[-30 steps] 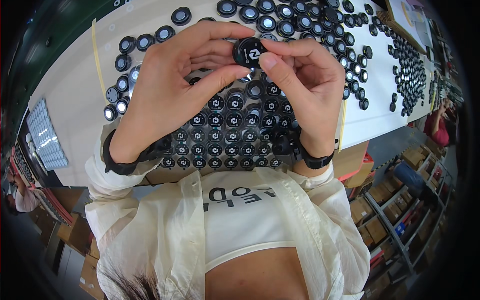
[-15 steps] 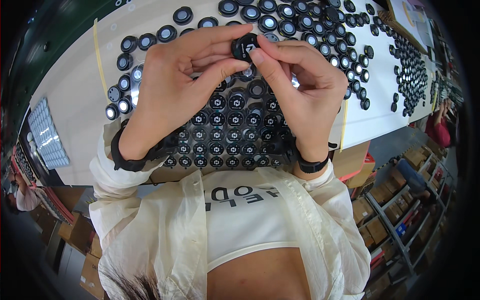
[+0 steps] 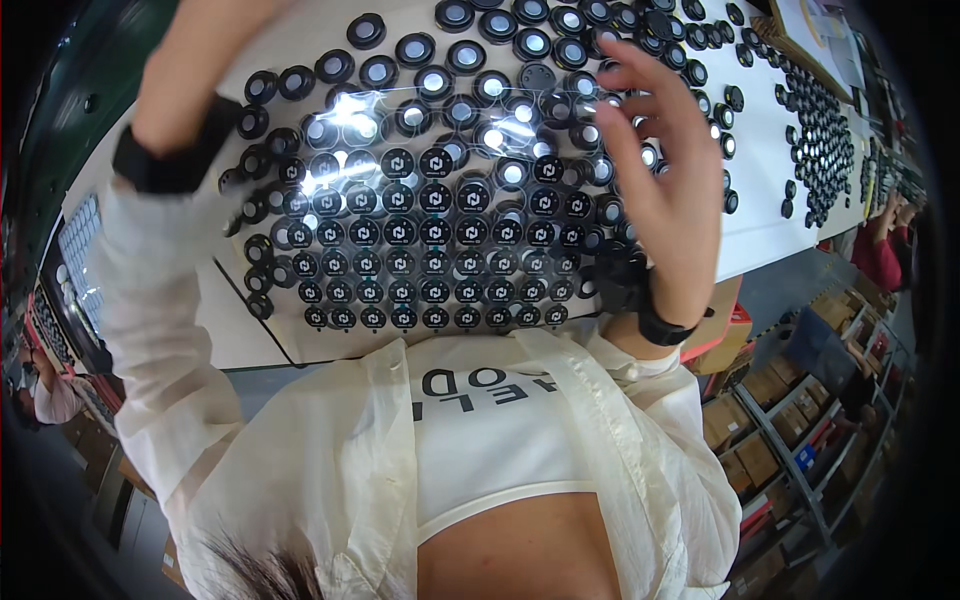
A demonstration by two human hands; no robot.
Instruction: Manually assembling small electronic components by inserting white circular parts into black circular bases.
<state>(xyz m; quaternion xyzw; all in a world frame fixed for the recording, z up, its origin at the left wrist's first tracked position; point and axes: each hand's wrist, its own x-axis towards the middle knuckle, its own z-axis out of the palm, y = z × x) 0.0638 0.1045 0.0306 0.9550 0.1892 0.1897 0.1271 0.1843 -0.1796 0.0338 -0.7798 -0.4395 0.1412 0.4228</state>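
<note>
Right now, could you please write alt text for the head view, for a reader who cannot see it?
A person's right hand hangs open and empty above rows of round black discs laid out on a white table. The left forearm rises out of the top edge, its hand out of view. Farther discs have shiny centres; nearer ones carry a white mark.

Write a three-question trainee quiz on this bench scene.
1. True or false: the right hand holds a disc.
2. What covers the table? A) black round discs B) bottles C) cloth
3. Fill in: each wrist wears a black ____.

Key: 1 false, its fingers are spread and empty. 2 A. 3 band; the left hand is cut off by the top edge.
</note>
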